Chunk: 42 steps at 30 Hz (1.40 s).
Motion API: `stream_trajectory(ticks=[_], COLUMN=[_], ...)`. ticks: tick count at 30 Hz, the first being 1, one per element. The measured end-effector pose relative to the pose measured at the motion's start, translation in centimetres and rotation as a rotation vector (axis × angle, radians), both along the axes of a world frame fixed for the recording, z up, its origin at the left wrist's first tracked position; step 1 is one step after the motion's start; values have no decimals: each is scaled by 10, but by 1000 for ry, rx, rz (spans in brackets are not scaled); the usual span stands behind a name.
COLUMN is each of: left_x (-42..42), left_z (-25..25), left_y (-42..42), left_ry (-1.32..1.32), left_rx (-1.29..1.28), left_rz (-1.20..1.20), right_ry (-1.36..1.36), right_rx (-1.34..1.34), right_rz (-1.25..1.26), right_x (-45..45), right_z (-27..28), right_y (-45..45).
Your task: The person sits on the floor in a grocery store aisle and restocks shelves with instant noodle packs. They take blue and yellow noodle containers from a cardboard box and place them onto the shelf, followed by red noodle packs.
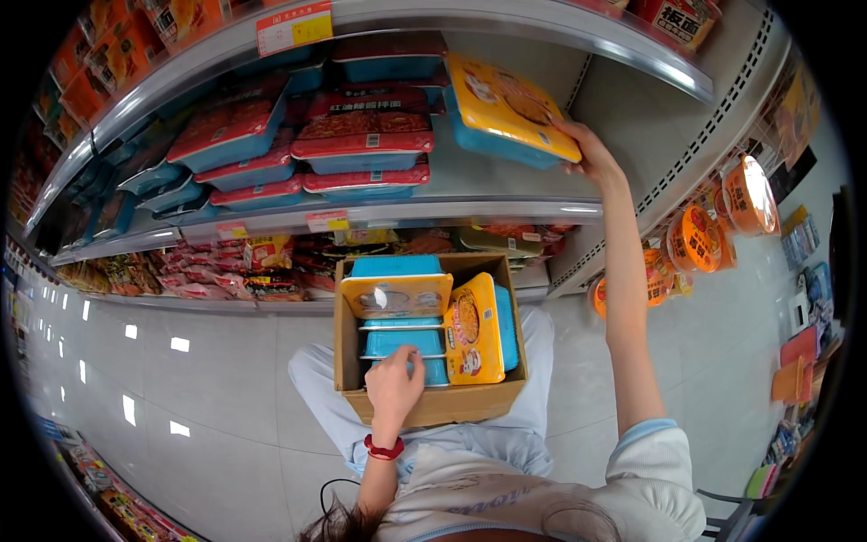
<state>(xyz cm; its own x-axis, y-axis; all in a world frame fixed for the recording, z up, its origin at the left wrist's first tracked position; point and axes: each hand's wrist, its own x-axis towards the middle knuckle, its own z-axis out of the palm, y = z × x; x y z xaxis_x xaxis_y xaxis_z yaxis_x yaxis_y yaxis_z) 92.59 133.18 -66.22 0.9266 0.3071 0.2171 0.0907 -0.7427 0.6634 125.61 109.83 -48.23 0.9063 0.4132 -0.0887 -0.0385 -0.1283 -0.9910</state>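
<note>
My right hand [588, 150] grips the near right end of a yellow-topped blue noodle tray [508, 112], held tilted over the shelf, right of the stacked red-topped noodle trays [366, 125]. An open cardboard box [440, 405] rests at my lap, between my knees. Inside it, several blue trays [404, 343] stand on edge at the left, and a yellow-lidded tray [474, 325] stands at the right. My left hand [398, 386], with a red band at the wrist, lies over the box's near edge by the blue trays; its fingers are curled and what they touch is unclear.
A metal shelf edge [406, 211] with price tags runs across in front, above bagged noodles [223, 264] on the lower shelf. An upper shelf edge [474, 15] overhangs the trays. Orange noodle bowls [694, 237] hang on the right side. Tiled floor [223, 379] surrounds my legs.
</note>
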Motion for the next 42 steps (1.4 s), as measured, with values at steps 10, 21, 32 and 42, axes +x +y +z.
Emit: stream_trajectory(ticks=[10,21,32,42], left_x=[2,5,3,1], left_z=[1,-1,-7,-7], left_y=[0,-2,1,3], left_ry=[-9,-14,-35,-6], left_rx=[-3,12,20,-6], left_rz=[21,29,32,36], right_ry=[41,-295,-1236,-1170], right_rx=[-260,-520,-653,-521], right_rz=[-45,-257,591,500], right_x=[17,5,-129,-144], right_z=[-43,-39,-122,-147], right_y=[3,30,134,137])
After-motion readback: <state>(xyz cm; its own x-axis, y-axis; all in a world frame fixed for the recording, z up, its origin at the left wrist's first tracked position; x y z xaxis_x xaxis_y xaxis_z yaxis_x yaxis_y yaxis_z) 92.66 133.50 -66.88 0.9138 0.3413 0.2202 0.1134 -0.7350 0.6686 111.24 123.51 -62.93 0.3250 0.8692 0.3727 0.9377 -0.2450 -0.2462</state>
